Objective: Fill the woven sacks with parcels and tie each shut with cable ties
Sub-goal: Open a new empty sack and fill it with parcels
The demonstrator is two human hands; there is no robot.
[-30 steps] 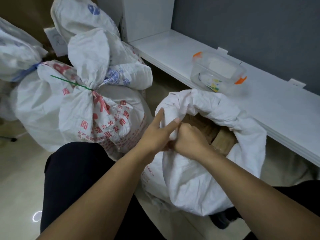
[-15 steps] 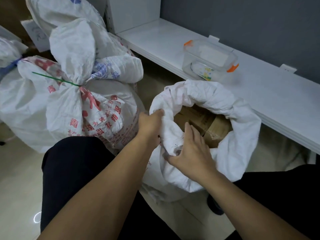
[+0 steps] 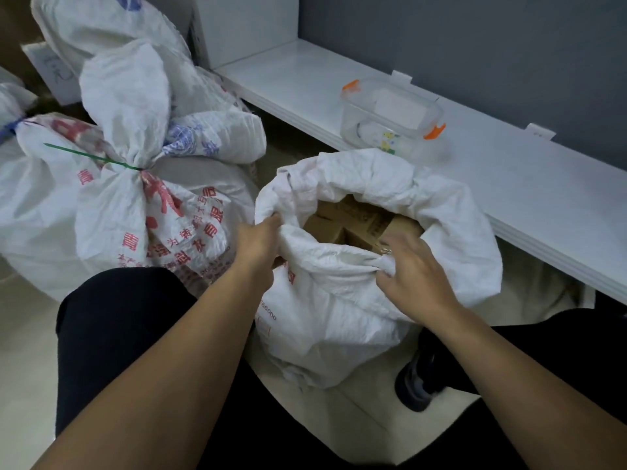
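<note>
Most parcels (image 3: 353, 218) hidden inside sack (image 3: 339, 300); left fingertips behind its rim.

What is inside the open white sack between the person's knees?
Inside the open sack, brown cardboard parcels show through the mouth, packed close together near the top. Anything lower down is covered by the sack's cloth and by the top parcels, so their number cannot be told.

Grey wall (image 3: 475, 45), white shelf (image 3: 509, 184), pale floor (image 3: 23, 368).

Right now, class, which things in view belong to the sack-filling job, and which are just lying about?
Job:
open sack, gripped by left hand and right hand
parcels inside
tied sack
green tie

Lying about:
plastic box
white shelf
</note>
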